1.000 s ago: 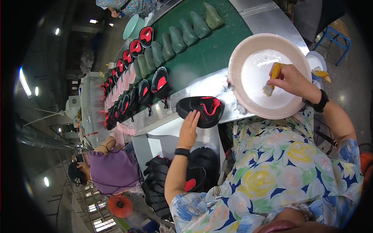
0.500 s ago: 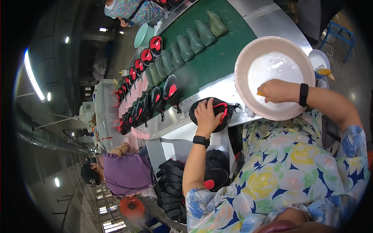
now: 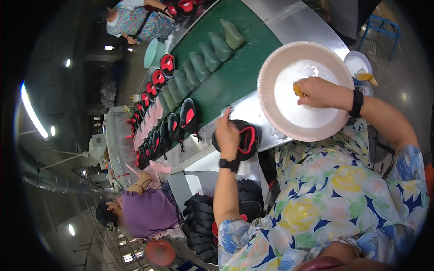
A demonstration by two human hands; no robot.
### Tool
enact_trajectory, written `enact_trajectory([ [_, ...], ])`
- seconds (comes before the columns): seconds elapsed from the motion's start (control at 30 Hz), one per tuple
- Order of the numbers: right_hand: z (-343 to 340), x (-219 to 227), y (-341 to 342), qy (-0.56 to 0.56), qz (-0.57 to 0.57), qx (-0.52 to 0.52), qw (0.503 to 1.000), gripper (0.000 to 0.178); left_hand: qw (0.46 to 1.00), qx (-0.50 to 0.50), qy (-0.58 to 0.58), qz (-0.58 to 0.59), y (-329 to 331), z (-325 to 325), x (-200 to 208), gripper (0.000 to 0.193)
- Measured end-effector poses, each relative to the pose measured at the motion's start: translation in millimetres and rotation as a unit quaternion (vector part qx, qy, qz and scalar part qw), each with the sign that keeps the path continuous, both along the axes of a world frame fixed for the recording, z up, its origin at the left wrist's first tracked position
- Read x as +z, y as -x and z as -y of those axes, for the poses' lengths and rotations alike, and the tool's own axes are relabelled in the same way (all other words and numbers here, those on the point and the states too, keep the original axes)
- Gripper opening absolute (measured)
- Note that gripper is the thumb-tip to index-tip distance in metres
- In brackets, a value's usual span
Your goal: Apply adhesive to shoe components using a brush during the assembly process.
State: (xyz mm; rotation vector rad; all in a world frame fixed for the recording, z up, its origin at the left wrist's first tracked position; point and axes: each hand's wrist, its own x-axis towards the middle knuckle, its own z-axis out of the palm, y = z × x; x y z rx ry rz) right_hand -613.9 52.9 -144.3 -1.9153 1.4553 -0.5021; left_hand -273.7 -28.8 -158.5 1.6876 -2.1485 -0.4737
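Observation:
My right hand (image 3: 322,93) is closed round a yellow sponge (image 3: 298,91) above the white liquid (image 3: 291,67) in a wide pale pink basin (image 3: 270,115). On the metal edge of the table, left of the basin, lies a black shoe upper (image 3: 254,151) with a red-lined opening. My left hand (image 3: 227,137) grips the far-left side of this upper. Its fingers are drawn together, and a small dark part shows at their tips, slightly blurred.
A green conveyor belt (image 3: 242,74) carries rows of green shoe lasts (image 3: 199,63), pink lasts and black-and-red uppers (image 3: 187,113). Stacked black uppers (image 3: 201,221) lie in a box by my left arm. Co-workers stand at the far left (image 3: 144,22) and near left (image 3: 147,210).
My left hand has gone from spread over the upper to gripping its side, and the red opening shows more. The sponge in my right hand is more visible. The whole view has shifted.

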Motion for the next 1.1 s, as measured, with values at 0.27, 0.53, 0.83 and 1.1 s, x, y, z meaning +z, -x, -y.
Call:
enact_trajectory([
  [0.27, 5.4, -23.3, -38.3, 0.037, 0.061, 0.082, 0.994, 0.029, 0.967, -0.139, 0.025, 0.214, -51.5, -18.9, -50.2, 0.058],
  [0.53, 14.7, 2.4, 28.9, 0.126, -0.009, 0.026, 0.992, 0.020, 0.935, -0.013, -0.070, -0.346, -85.1, 18.0, 54.7, 0.029],
  [0.83, 34.5, 92.7, 25.6, 0.238, 0.244, 0.029, 0.940, 0.022, 0.819, 0.027, -0.171, -0.547, -58.4, 70.6, 48.5, 0.046],
  [1.1, 41.8, 83.6, 33.9, 0.268, 0.127, -0.014, 0.955, 0.023, 0.856, -0.065, -0.039, -0.511, 8.4, 45.8, 39.2, 0.050],
])
